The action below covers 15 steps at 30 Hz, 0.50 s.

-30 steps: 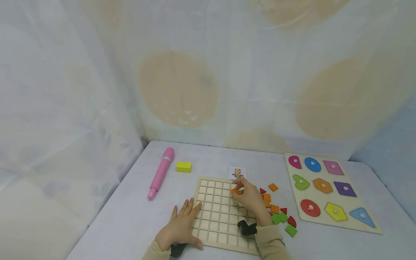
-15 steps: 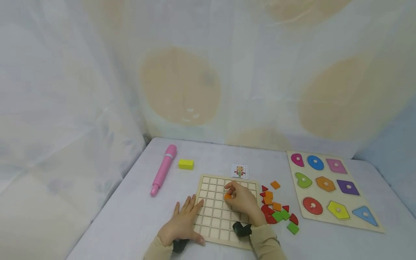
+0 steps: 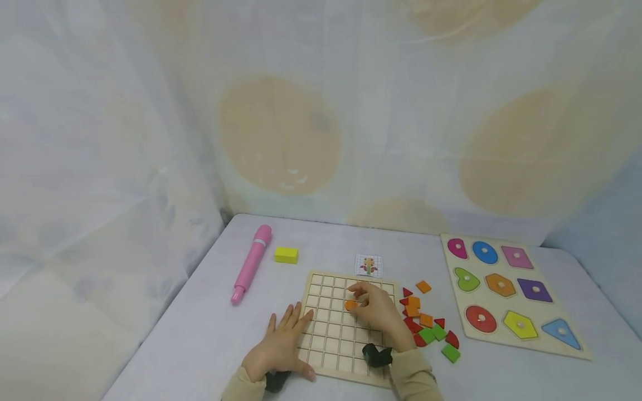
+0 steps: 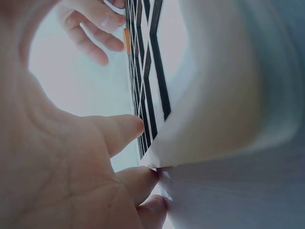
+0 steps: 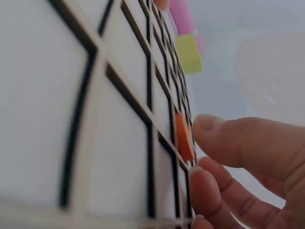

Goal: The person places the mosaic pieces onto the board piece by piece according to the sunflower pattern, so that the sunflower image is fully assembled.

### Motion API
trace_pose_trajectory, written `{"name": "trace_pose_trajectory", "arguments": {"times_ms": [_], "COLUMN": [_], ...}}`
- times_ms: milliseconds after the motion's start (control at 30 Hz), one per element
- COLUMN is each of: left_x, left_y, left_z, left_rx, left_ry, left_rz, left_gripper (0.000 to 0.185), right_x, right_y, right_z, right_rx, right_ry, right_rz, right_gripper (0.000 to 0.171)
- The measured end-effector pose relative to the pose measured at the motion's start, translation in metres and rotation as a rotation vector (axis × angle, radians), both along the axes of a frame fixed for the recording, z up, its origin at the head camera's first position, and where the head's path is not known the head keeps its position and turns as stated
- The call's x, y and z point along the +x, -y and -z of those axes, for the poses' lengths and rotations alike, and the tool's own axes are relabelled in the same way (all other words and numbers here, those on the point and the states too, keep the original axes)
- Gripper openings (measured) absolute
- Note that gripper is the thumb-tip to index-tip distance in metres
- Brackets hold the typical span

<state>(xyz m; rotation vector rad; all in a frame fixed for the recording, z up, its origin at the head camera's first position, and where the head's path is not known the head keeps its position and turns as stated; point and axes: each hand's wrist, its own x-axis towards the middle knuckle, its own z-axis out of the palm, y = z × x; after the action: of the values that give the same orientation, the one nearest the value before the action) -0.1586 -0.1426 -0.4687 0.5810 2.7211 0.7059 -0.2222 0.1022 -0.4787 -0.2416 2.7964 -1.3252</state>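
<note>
The small orange tile [image 3: 351, 304] (flat, thin) lies in a cell of the wooden grid board [image 3: 331, 340].

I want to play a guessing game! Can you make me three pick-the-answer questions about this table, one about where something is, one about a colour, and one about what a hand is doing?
1. Where is the yellow block?
A. right beside the pink pen
B. on the shape puzzle board
C. inside the grid board

2. What colour is the piece at the right hand?
A. green
B. orange
C. blue

3. What is the left hand doing?
A. holding the pen
B. lifting a red piece
C. resting flat on the grid board's left edge

Answers: 1 A, the block lies on the table next to the pen. 2 B, the piece at the fingertips is orange. 3 C, its straight fingers lie over the board's edge.
</note>
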Motion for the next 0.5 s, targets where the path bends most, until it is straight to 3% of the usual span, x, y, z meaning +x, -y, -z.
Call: {"name": "trace_pose_trajectory", "arguments": {"times_ms": [233,500], "left_x": [0.000,0.001], "left_y": [0.000,0.000], "left_z": [0.000,-0.002], "left_rx": [0.001,-0.003], "left_ry": [-0.001,0.004], "left_rz": [0.007,0.006], "left_gripper": [0.123,0.123], "right_x": [0.004,0.013], "right_y": [-0.037,-0.096], "right_z": [-0.014,-0.019], "right_rx": [-0.073,0.061], "right_ry": [0.025,0.082], "right_rz": [0.045,0.005], "right_gripper": [0.040,0.043]}}
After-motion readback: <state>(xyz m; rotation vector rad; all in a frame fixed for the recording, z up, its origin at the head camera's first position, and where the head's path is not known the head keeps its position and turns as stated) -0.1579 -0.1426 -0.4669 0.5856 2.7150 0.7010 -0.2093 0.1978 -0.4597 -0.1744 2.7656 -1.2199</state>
